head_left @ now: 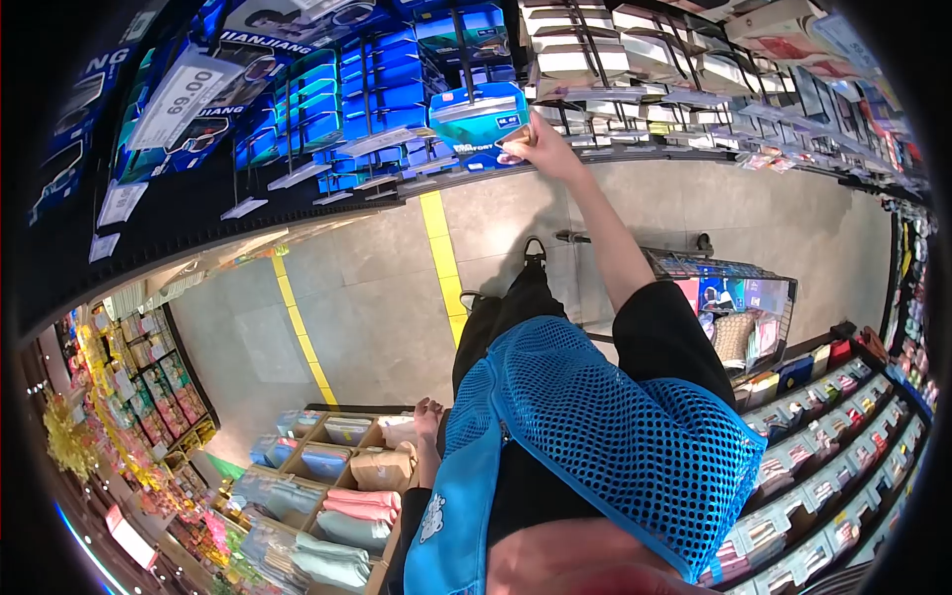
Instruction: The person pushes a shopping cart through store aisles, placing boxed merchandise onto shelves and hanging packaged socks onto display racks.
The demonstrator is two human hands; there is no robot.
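My right hand (pixel 545 149) stretches up to the hanging rack, its fingers closed on the right side of a blue and teal hanging package (pixel 478 127). The package has white print, of which "COMFORT" seems legible; its contents are not visible. It faces me in front of other blue boxes (pixel 382 84) on hooks. My left hand (pixel 427 417) hangs low at my side with nothing in it, fingers loosely bent and a little apart. It is near a wooden compartment display (pixel 327 436) of folded cloths.
A black-framed cart (pixel 729 268) with goods in it stands on the floor (pixel 347 268) to my right. Price tags (pixel 183 94) stick out from the rack. White boxes (pixel 575 50) hang farther right. Tiered shelves (pixel 823 436) stand at lower right, flowers (pixel 174 476) at lower left.
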